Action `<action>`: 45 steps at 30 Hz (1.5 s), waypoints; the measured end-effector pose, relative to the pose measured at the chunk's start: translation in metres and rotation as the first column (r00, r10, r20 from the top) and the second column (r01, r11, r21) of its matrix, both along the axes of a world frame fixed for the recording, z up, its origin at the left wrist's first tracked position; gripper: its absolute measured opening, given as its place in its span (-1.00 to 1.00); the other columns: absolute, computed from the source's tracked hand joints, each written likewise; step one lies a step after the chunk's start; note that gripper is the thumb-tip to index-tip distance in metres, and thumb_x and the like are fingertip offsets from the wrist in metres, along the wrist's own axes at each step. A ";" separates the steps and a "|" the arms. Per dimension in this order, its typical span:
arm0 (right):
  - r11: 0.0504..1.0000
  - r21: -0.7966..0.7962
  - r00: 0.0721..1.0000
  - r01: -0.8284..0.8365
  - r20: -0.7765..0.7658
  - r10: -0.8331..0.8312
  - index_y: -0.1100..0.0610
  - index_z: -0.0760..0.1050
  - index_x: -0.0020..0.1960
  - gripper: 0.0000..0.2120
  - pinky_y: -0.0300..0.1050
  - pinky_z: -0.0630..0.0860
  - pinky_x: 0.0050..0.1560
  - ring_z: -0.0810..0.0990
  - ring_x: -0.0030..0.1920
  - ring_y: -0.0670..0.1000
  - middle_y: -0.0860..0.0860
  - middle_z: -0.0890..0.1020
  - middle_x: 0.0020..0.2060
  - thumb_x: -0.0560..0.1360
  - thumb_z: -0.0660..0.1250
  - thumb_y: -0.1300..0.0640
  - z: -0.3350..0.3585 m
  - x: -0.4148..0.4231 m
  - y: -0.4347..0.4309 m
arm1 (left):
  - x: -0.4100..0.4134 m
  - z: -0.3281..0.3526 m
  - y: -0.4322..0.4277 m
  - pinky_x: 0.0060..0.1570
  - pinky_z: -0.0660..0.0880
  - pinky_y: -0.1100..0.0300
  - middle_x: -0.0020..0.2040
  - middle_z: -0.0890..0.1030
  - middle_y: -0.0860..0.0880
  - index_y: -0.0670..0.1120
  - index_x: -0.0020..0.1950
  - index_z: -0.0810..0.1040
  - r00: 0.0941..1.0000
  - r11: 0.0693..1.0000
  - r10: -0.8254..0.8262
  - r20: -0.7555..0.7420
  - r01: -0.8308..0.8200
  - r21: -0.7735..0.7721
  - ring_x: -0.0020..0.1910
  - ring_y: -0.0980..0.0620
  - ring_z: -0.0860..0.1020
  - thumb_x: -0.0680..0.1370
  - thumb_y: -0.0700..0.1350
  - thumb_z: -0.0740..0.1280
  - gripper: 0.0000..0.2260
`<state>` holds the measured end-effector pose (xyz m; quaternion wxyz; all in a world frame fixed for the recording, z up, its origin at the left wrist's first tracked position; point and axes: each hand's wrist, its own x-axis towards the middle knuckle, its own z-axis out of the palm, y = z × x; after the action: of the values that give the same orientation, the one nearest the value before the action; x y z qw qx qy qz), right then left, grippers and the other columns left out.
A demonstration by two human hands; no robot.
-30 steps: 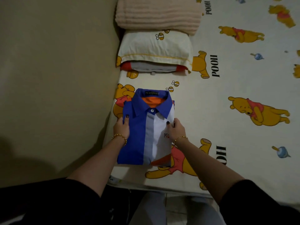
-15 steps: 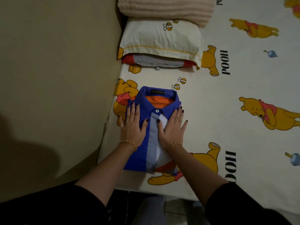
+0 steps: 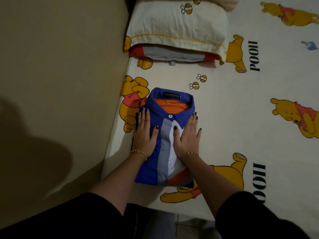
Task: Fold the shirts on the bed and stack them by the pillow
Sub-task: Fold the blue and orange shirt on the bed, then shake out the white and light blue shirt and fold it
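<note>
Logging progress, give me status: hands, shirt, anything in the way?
Left hand, right hand open, flat on folded shirt. Shirt apart from pillow. Only bare sheet between.

Home bedroom. A bed sheet (image 3: 224,121) printed with cartoon bears and "POOH" lettering is spread under and right of the fingers (image 3: 144,118). A matching pillow (image 3: 177,23) is laid beyond them, with a folded garment (image 3: 172,55) tucked beneath. A plain beige wall (image 3: 60,66) is seen to their left. Floor tiles (image 3: 189,226) are dimly made out behind them.
</note>
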<state>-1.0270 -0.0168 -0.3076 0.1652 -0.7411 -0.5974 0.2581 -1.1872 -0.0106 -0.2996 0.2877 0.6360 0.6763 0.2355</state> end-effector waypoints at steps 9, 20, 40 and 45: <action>0.999 -0.052 0.988 -0.004 -0.152 -0.004 0.12 0.07 0.53 -0.44 0.13 -0.10 0.51 0.00 0.53 -0.01 0.02 0.09 0.54 0.61 0.08 -0.08 0.084 0.041 -0.024 | -0.002 0.082 -0.026 0.47 0.07 -0.10 0.56 0.01 0.03 -0.02 0.55 0.00 0.999 0.985 0.043 0.016 -0.040 -0.170 0.53 0.03 -0.02 0.62 0.07 0.14 -0.44; 0.957 0.277 0.986 0.086 -0.162 -0.042 0.19 0.40 0.36 -0.63 -0.23 0.25 0.30 0.44 0.31 0.05 0.08 0.51 0.28 0.56 0.23 0.23 0.234 0.238 -0.125 | 0.154 0.238 -0.070 0.15 0.41 0.19 0.21 0.55 -0.02 -0.10 0.25 0.51 0.957 0.978 -0.206 0.205 0.193 0.082 0.23 -0.01 0.48 0.58 -0.19 0.27 -0.75; 0.695 0.350 0.768 0.628 -0.137 -0.625 0.19 0.54 0.19 -0.76 -0.13 0.47 0.05 0.56 -0.03 -0.02 0.07 0.64 -0.04 0.53 0.30 0.21 0.321 0.631 -0.478 | 0.637 0.311 -0.271 -0.03 0.53 0.20 -0.09 0.66 -0.02 -0.02 -0.02 0.62 0.514 0.551 -0.832 0.206 0.808 0.210 -0.07 0.09 0.59 0.54 -0.18 0.26 -0.85; 0.663 0.300 0.717 0.686 -0.124 -0.685 0.20 0.53 0.21 -0.74 -0.03 0.51 0.10 0.58 0.03 0.04 0.09 0.64 0.00 0.54 0.29 0.21 0.304 0.697 -0.483 | 0.723 0.291 -0.264 -0.04 0.51 0.22 -0.11 0.67 -0.03 -0.07 0.01 0.62 0.453 0.481 -0.874 0.177 0.858 0.178 -0.09 0.08 0.60 0.54 -0.19 0.27 -0.86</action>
<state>-0.3297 -0.5003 -0.0033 0.3699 -0.8731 -0.3087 0.0751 -0.4643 -0.2742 -0.0091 0.4278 0.8656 0.2101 0.1537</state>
